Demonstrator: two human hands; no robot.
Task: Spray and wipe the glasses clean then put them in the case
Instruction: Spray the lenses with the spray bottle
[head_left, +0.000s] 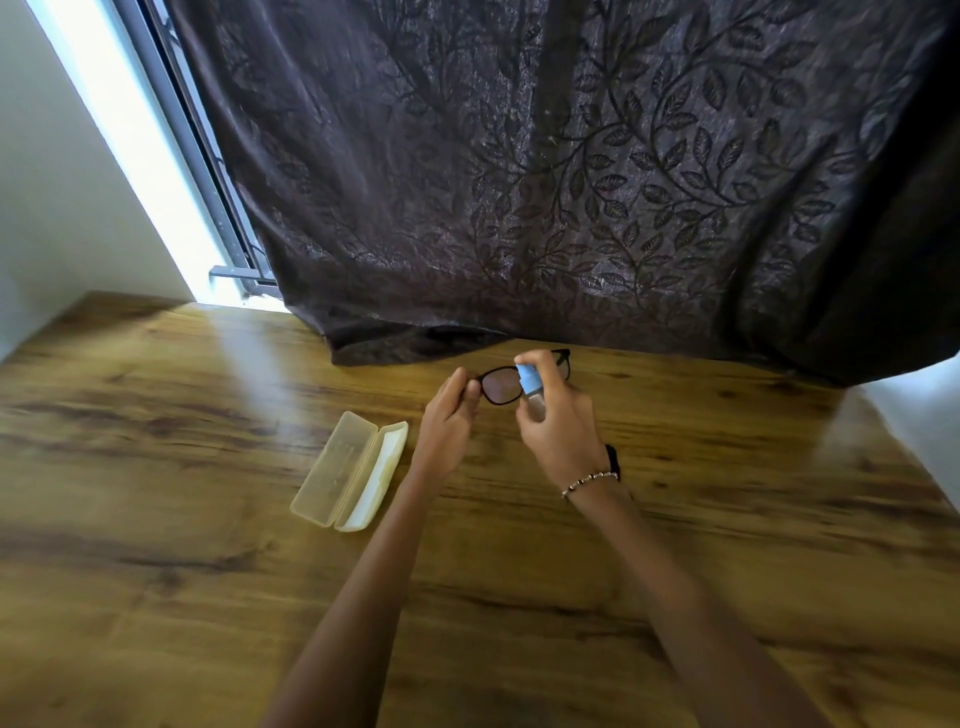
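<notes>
Your left hand (451, 415) pinches the glasses (501, 384) at one corner; your right hand (558, 426) grips the spray bottle (531, 387). Pressing could twist them loose.

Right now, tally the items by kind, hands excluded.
glasses: 1, pinched by the left hand
spray bottle: 1, gripped by the right hand
case: 1, open on the table
Total: 3
</notes>
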